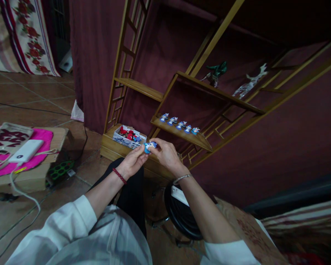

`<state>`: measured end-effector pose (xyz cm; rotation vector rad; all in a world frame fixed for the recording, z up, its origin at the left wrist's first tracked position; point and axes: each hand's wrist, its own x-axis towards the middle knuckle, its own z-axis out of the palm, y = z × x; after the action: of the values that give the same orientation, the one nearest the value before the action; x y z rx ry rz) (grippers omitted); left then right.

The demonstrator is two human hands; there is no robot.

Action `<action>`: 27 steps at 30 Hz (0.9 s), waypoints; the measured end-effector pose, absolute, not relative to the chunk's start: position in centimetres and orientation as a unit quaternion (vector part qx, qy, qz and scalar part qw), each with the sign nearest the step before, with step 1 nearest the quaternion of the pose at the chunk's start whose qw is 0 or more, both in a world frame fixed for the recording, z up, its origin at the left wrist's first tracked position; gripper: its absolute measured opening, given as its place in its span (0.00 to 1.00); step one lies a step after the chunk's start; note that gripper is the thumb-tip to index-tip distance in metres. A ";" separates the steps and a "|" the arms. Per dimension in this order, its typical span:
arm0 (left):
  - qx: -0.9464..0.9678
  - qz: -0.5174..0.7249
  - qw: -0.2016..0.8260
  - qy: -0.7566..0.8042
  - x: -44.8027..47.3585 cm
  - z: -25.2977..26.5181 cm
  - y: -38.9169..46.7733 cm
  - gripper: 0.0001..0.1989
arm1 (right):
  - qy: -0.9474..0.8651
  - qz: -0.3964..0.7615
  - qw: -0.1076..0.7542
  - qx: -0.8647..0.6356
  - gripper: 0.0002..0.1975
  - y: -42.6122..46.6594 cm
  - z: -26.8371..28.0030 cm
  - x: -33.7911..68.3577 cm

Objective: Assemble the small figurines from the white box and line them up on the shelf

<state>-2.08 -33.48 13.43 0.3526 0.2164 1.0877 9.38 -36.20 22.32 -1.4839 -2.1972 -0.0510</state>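
Note:
Between my two hands is a small blue and white figurine point(150, 146), held by the fingertips just in front of the wooden shelf unit. My left hand point(134, 160) grips its lower left side, thumb on top. Over its right side close the fingers of my right hand point(167, 154). Just beyond my left hand, an open patterned box point(129, 137) holds red and blue figurines on the low ledge. Several similar figurines point(180, 125) stand in a row on the small wooden shelf point(194, 139) to the upper right.
A black round stool point(179, 215) with a white object on it stands below my right forearm. At left, a low table point(24, 182) carries a pink cloth, a white power bank point(26, 151) and cables. Two ornaments, one green point(216, 70), one clear point(249, 82), sit on the higher shelf.

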 end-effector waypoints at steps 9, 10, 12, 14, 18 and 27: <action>0.170 0.504 0.841 0.099 -2.0 13.1 -33.4 0.09 | -0.819 -0.008 0.243 -0.519 0.11 -36.2 22.5 9.5; 0.169 0.501 0.843 0.097 -2.0 13.1 -33.4 0.09 | -0.822 -0.007 0.242 -0.516 0.11 -36.2 22.6 9.5; 0.168 0.494 0.847 0.097 -2.0 13.1 -33.4 0.10 | -0.826 -0.003 0.240 -0.511 0.10 -36.3 22.7 9.5; 0.169 0.487 0.851 0.100 -2.0 13.2 -33.4 0.11 | -0.828 0.001 0.239 -0.508 0.10 -36.3 22.7 9.6; 0.166 0.479 0.855 0.108 -2.0 13.4 -33.5 0.11 | -0.834 0.004 0.240 -0.497 0.11 -36.3 22.8 9.8; 0.141 0.462 0.868 0.112 -2.4 13.7 -33.7 0.10 | -0.850 0.005 0.230 -0.473 0.11 -36.2 22.8 10.0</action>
<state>-2.37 -33.75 13.71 0.2958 0.2344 0.9670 9.98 -36.20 22.82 -1.3017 -2.3387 0.0151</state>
